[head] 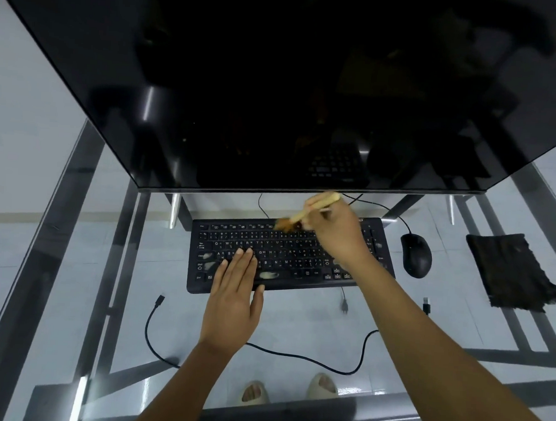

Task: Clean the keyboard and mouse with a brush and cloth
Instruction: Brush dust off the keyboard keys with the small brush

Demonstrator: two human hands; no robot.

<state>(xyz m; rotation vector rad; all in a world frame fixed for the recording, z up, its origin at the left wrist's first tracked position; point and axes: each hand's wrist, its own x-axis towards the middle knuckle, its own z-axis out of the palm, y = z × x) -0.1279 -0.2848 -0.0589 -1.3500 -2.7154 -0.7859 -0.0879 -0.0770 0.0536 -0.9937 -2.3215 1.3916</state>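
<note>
Nearest me, my left hand [233,299] lies flat with straight fingers on the near-left part of the keyboard [287,256], pressing it down so it cannot slide on the glass desk [74,264]. I judge that this bracing matters: the glass looks slick, and a firm palm lets the other hand sweep freely.

Farther in, my right hand [332,227] is curled round the wooden handle of the brush [305,211], its bristles down on the top key rows near the far edge of the keyboard. To do this well, I think short strokes along the rows, working from the far rows toward me, would carry dust off the near edge rather than into the gaps. Pale smudges show on keys at the near left and by the space bar; those probably need the cloth [513,272] more than bristles.

The mouse [416,254] sits just beside the keyboard's right end, untouched, and the dark cloth lies beyond it toward the desk's right edge. A loose cable [263,348] curls near the front edge.

Farthest, the dark monitor [277,81] stands along the back. I see no containers anywhere on the desk.
</note>
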